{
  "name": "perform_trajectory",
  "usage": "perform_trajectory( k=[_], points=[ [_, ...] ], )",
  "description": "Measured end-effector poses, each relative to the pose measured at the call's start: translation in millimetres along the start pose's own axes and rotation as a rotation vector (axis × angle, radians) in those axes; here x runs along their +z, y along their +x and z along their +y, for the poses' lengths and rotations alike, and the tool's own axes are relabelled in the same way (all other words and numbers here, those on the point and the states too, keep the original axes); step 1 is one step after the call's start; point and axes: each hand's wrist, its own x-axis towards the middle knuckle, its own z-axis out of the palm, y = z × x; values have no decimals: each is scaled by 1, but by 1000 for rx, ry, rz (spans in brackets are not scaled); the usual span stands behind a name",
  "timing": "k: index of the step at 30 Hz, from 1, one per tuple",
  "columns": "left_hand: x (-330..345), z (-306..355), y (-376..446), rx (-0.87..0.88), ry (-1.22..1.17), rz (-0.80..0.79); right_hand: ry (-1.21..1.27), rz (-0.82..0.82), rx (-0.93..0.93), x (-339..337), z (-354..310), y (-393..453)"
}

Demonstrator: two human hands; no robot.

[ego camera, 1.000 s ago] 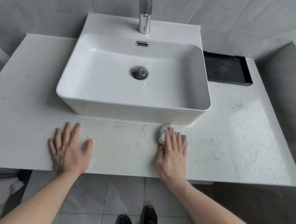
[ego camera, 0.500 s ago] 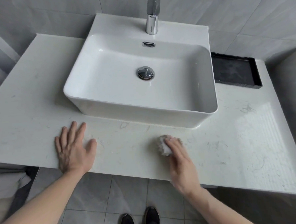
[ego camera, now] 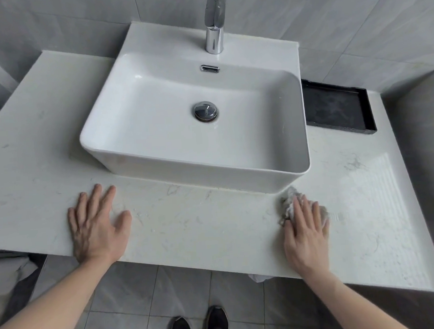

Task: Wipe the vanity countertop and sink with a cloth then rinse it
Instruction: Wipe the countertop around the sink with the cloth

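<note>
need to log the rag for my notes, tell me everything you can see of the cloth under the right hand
The cloth is a small, crumpled rag, white to pale grey, soft and wrinkled, possibly damp. It lies bunched on the pale marble-look countertop, just off the front right corner of the white sink; whether it touches the basin is unclear. The right hand presses on it with straight fingers, covering most of it, so only its rumpled far and left edges and a bit on the right show.

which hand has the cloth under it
The right hand: it presses the cloth onto the countertop. The left hand rests bare.
</note>
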Motion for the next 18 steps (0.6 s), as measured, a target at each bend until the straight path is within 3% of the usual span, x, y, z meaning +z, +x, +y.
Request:
perform_trajectory(
  k=[8,12,15,18],
  points=[
    [-2,2,0,-3,-4,8,150,-192,-475,44,-142,-56],
    [-2,2,0,-12,-3,4,236,-317,-672,52,-164,-56],
    [-3,3,0,-13,-4,1,324,-278,-609,40,-143,-42],
    [-3,2,0,-11,-5,-1,383,-72,-378,25,-99,-15]
  ],
)
